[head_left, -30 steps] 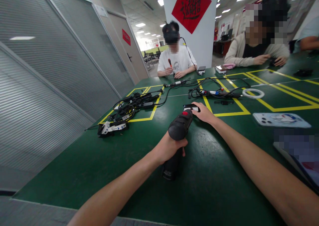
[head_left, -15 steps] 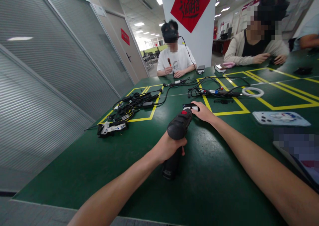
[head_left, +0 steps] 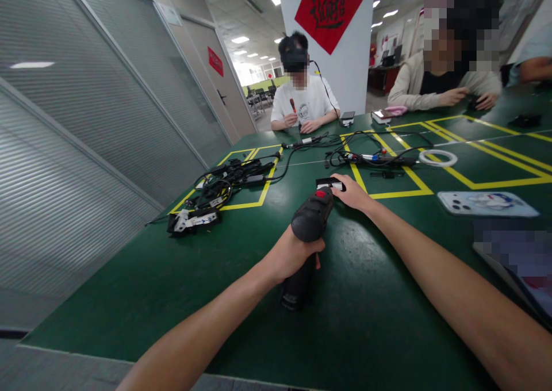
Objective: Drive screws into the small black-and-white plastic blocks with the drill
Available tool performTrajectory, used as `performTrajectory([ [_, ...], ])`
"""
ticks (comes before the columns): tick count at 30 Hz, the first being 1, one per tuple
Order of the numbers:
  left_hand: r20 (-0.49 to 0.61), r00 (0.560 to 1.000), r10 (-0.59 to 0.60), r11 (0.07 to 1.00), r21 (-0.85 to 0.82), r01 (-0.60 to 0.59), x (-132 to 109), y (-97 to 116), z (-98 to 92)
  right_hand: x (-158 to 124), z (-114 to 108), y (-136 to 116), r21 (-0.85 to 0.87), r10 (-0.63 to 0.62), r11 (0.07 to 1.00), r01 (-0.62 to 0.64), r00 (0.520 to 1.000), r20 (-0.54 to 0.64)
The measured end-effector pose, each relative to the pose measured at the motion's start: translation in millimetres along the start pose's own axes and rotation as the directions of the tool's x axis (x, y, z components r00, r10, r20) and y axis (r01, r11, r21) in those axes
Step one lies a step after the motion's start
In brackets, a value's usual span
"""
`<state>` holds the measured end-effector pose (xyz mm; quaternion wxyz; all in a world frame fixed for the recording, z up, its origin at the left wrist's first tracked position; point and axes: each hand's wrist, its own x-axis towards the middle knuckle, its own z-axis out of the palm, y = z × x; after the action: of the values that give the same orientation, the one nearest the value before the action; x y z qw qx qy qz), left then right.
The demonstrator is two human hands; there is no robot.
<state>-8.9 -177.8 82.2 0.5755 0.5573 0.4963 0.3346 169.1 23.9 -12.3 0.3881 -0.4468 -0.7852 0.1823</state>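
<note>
My left hand [head_left: 288, 254] is wrapped round the grip of a black power tool [head_left: 311, 215] with a red switch on top. The tool's front end points away from me, towards a small black and white part [head_left: 323, 182] on the green table [head_left: 371, 299]. My right hand [head_left: 348, 193] pinches the right end of that part, its fingers at the table surface. Whether the tool's tip touches the part is hidden behind the tool's body.
Tangled black cables [head_left: 241, 175] lie at the left, a black and white piece [head_left: 194, 221] before them. Behind my hands are more cables [head_left: 371, 160] and a white ring [head_left: 437, 158]. A phone [head_left: 487, 203] lies right. Two people sit across.
The power tool has shifted very slightly to the right in my left hand. My right hand stays on the small part.
</note>
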Motion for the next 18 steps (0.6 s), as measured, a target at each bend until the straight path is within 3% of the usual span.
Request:
performTrajectory([
  [18,-0.021,0.999,-0.031,0.999,-0.02,0.031,-3.2,6.7,2.7,-1.1,-0.4,-1.5,0.024,0.022,0.999,-0.022,1.0,0.003],
])
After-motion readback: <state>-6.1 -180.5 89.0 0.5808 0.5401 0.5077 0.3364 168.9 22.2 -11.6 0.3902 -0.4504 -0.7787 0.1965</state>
